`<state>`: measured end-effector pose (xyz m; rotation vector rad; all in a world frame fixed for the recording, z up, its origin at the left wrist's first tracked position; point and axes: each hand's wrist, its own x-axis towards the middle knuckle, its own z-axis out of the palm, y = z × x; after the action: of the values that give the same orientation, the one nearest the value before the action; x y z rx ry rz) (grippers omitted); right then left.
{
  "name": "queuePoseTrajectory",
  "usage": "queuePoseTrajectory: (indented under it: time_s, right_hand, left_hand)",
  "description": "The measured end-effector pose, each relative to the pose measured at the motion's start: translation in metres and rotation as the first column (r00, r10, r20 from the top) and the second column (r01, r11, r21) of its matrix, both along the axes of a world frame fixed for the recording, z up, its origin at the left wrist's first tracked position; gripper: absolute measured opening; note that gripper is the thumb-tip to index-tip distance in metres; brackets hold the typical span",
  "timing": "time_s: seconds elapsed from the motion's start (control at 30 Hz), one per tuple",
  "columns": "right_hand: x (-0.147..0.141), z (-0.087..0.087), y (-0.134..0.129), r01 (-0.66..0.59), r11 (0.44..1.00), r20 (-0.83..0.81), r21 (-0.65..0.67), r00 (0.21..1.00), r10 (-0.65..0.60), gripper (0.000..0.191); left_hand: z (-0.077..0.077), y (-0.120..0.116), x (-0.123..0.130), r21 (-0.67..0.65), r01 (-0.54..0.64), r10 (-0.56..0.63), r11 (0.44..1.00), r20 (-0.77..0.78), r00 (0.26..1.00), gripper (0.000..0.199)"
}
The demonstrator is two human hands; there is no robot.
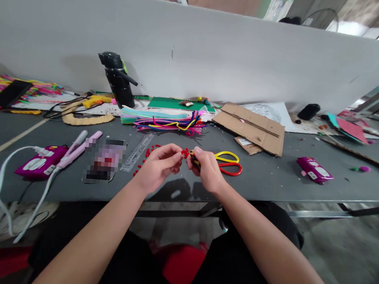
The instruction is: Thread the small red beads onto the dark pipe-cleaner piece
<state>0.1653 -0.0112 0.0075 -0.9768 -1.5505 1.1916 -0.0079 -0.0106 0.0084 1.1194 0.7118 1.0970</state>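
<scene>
Over dark-clad legs (268, 222), pinching a red piece (185, 153) with left hand (158, 166) fingertips, between both hands above the table (262, 179); gripping a black-and-yellow tool (192, 153) in right hand (209, 169). Likely light, soft, bendy; best taken by one end. Near the front edge; tighter leftward beside red bits (147, 152), roomier rightward past looped handles (240, 169).

Soft light casts faint shadows (the outer edges stretch and blur)

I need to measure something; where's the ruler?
In the head view, the ruler lies left of centre, between the phone and the red bits.
</scene>
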Motion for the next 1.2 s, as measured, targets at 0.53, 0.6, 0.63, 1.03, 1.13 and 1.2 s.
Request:
queuePoseTrajectory:
  time_s: [0.53, 0.6, 0.63, 1.03, 1.13, 1.2]
  right_hand:
    - [0.003, -0.003, -0.003, -0.027, 0.975, 0.02, 0.22, 1.0, 0.024, 0.054]
    - [0.004, -0.003, -0.003, -0.038, 0.972, 0.021, 0.233, 0.999, 0.034, 0.053]
    - [0.004, -0.004, -0.002, -0.039, 0.97, 0.033, 0.241, 0.999, 0.032, 0.053]
    - [0.009, -0.004, 0.001, -0.102, 0.911, 0.244, 0.399, 0.97, 0.002, 0.047]
    - [0.009, -0.003, 0.002, -0.111, 0.904, 0.252, 0.412, 0.968, 0.004, 0.046]
    - [0.009, -0.003, 0.002, -0.118, 0.899, 0.262, 0.422, 0.965, 0.003, 0.046]
  left_hand:
    - [0.005, -0.008, 0.009, -0.296, 0.289, -0.129, 0.91, 0.46, 0.878, 0.013]
    - [0.005, -0.008, 0.009, -0.315, 0.303, -0.125, 0.899, 0.478, 0.869, 0.015]
    - [0.005, -0.009, 0.01, -0.322, 0.307, -0.124, 0.895, 0.483, 0.867, 0.015]
    - [0.003, -0.008, 0.009, -0.374, 0.306, -0.099, 0.876, 0.48, 0.871, 0.015]
    - [0.004, -0.008, 0.009, -0.369, 0.303, -0.103, 0.878, 0.474, 0.875, 0.014]
    - [0.005, -0.008, 0.009, -0.367, 0.303, -0.107, 0.88, 0.467, 0.877, 0.013]
